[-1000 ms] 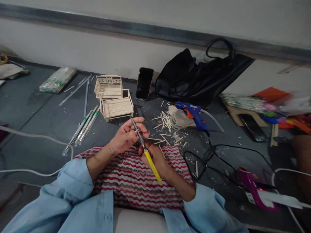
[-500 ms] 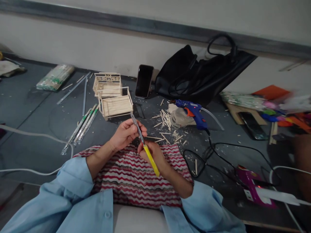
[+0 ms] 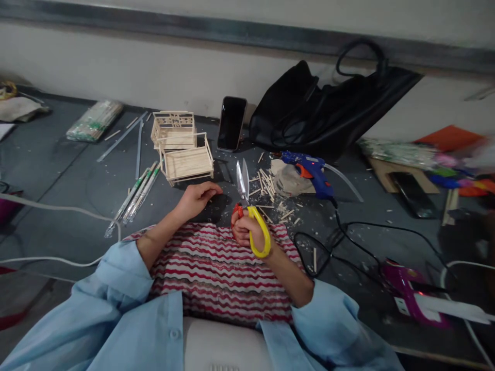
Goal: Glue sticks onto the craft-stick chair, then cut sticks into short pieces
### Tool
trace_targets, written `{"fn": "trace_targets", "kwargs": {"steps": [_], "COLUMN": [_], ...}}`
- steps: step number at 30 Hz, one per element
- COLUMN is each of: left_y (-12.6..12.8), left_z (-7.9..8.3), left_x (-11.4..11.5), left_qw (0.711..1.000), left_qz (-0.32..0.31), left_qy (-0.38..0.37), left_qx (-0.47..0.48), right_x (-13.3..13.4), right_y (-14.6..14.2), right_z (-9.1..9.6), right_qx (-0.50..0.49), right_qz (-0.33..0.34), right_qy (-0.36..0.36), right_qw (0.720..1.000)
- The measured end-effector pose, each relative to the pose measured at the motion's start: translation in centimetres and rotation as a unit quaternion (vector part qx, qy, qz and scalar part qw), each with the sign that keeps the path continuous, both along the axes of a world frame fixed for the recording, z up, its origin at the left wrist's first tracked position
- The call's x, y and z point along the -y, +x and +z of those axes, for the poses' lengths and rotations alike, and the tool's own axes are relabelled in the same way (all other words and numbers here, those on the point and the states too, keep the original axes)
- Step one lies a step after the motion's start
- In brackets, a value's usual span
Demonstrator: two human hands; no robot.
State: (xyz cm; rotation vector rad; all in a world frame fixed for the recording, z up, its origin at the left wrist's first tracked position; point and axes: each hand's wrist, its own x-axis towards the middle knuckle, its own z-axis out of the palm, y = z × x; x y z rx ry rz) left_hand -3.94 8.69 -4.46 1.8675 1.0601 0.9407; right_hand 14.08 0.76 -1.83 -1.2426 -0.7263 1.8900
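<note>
Yellow and red scissors (image 3: pixel 244 197) are gripped in the fingers of the right hand (image 3: pixel 247 229), blades slightly parted and pointing away, while the left hand (image 3: pixel 195 200) hovers to their left, its fingers curled; whether these pinch anything I cannot tell. Below the forearms spreads a striped cloth (image 3: pixel 224 268). Further out on the table (image 3: pixel 42 175) lie scattered sticks (image 3: pixel 266 183), two small wooden frames (image 3: pixel 187 162), a blue glue gun (image 3: pixel 315 172) and, near the wall, a phone (image 3: pixel 232 123).
</note>
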Motion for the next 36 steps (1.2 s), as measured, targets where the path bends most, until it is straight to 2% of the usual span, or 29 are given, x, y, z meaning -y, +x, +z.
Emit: {"fn": "trace_targets", "kwargs": {"steps": [3, 9, 14, 18, 21, 23, 25, 27, 30, 32, 33, 36], "left_y": [-0.1, -0.5, -0.5, -0.3, -0.2, -0.2, -0.1, 0.0, 1.0, 2.4, 3.4, 7.2], "left_z": [-0.2, -0.5, -0.4, -0.4, -0.5, -0.4, -0.3, 0.2, 1.3, 2.3, 2.8, 3.9], "left_x": [0.0, -0.2, -0.2, 0.0, 0.3, 0.5, 0.8, 1.1, 1.1, 0.7, 0.4, -1.0], "left_qw": [0.999, 0.996, 0.994, 0.995, 0.996, 0.995, 0.989, 0.987, 0.994, 0.998, 0.999, 0.975], "left_qz": [-0.033, -0.055, -0.049, -0.066, -0.063, -0.051, -0.03, -0.005, 0.011, -0.016, -0.049, -0.207], "left_qy": [0.013, -0.052, -0.073, -0.058, -0.059, -0.076, -0.113, -0.121, -0.077, -0.034, -0.005, 0.078], "left_qx": [-0.028, 0.037, 0.065, 0.042, 0.031, 0.049, 0.089, 0.106, 0.08, 0.04, 0.019, -0.01], "right_x": [-0.1, 0.2, 1.0, 1.4, 1.2, 1.1, 1.1, 1.2, 1.5, 1.8, 1.9, 2.1], "right_y": [0.1, -0.1, -0.4, -0.8, -0.9, -0.8, -0.7, -0.6, -0.6, -0.7, -0.8, -0.9], "right_z": [-0.2, -0.2, -0.1, -0.6, -1.4, -2.0, -2.4, -2.5, -2.3, -2.1, -2.0, -2.0], "right_qx": [-0.004, 0.018, 0.094, 0.21, 0.294, 0.313, 0.34, 0.352, 0.349, 0.348, 0.35, 0.366], "right_qz": [0.006, 0.015, 0.022, 0.042, 0.071, 0.068, 0.067, 0.052, 0.032, 0.005, -0.011, -0.056], "right_qy": [0.006, 0.036, 0.141, 0.233, 0.344, 0.369, 0.43, 0.444, 0.456, 0.467, 0.475, 0.493], "right_qw": [1.0, 0.999, 0.985, 0.949, 0.889, 0.872, 0.834, 0.823, 0.818, 0.813, 0.807, 0.787]}}
